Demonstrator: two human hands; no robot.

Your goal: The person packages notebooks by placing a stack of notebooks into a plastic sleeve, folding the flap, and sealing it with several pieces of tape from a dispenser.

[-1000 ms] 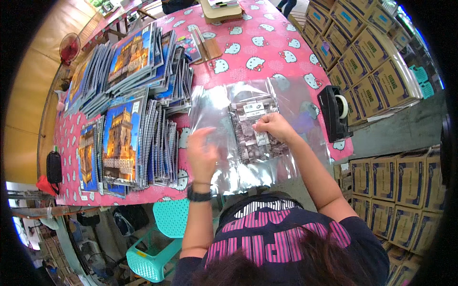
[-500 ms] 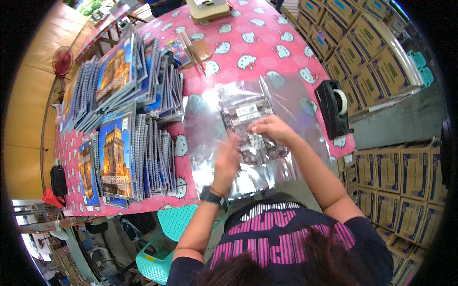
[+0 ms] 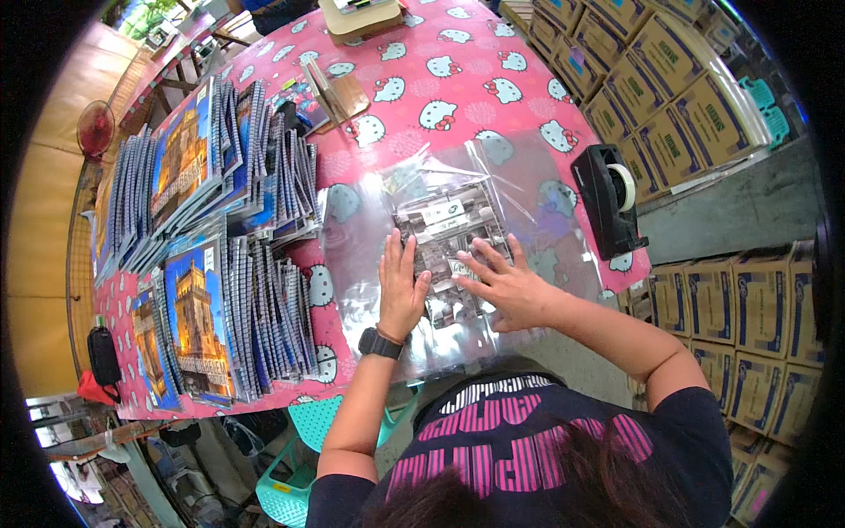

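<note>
A thin book with a black-and-white picture cover (image 3: 447, 232) lies on the table among clear plastic sheeting (image 3: 352, 251). Folds and shine make it hard to tell how much of the plastic covers the book. My left hand (image 3: 402, 290), with a dark watch on its wrist, rests flat at the book's left edge, fingers stretched forward. Spread fingers of my right hand (image 3: 513, 289) press on the cover's right side. Neither hand grips anything. A black tape dispenser (image 3: 600, 207) with a roll of tape stands right of the plastic.
Stacks of spiral notebooks (image 3: 201, 317) with blue covers fill the table's left side. Beyond the plastic lies a small brown board (image 3: 345, 99). Cartons (image 3: 695, 132) are piled along the right. A turquoise stool (image 3: 321, 422) sits below the pink table's (image 3: 449, 92) near edge.
My left hand has come down flat at the book's edge. The right hand has gone from pinched fingers to spread ones on the cover. The view has shifted slightly.
</note>
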